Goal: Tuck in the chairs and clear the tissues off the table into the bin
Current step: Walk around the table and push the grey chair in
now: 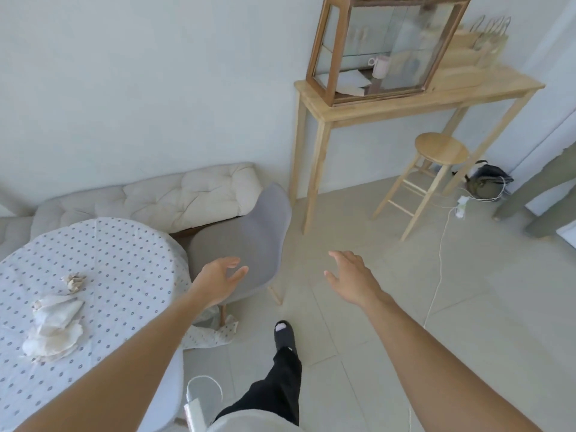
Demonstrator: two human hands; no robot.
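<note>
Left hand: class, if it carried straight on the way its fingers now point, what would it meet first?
Most likely the grey chair. The left hand is open, fingers aimed up and right toward the chair's backrest, with nothing visible between them. Depth is unclear from one view, so it might pass just above the seat.

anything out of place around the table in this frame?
Yes. The grey chair stands pulled out and angled away from the round table, not tucked in. Crumpled tissues lie on the dotted tablecloth. A corner of the cloth trails on the floor by the chair legs. Both hands are empty.
</note>
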